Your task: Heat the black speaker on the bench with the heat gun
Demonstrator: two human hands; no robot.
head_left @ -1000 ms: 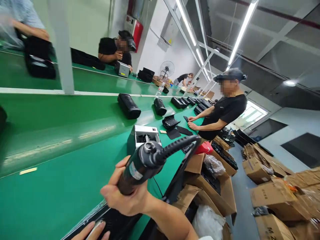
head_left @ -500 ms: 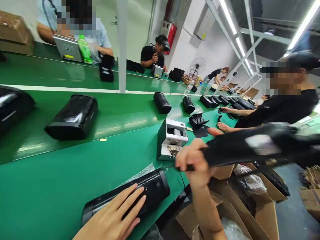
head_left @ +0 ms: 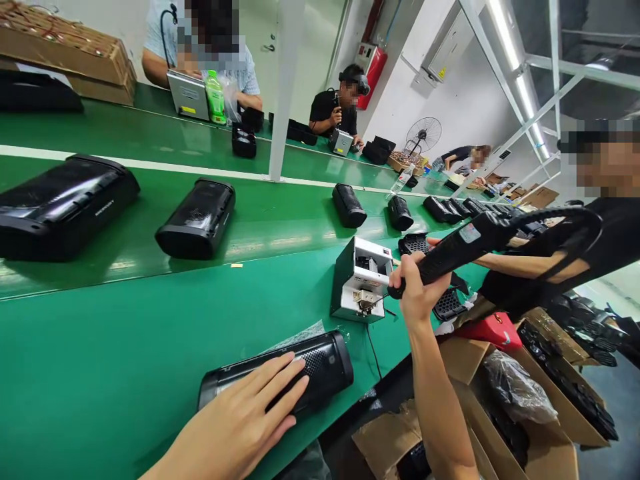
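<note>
A worker's right hand grips a black corded driver, its thin bit reaching the metal fitting on a white-fronted machine. The left hand rests open, fingers extended, atop a black casing lying across the near part of the green desk. Beyond, similar black casings stand spaced apart.

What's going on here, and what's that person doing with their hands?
A person is working at a green bench. Their left hand rests flat on a black speaker lying there. Their right hand grips an electric screwdriver, pointed down toward a small white-and-black screw feeder; whether its tip touches is hard to tell. Farther back sit more black speakers.
</note>
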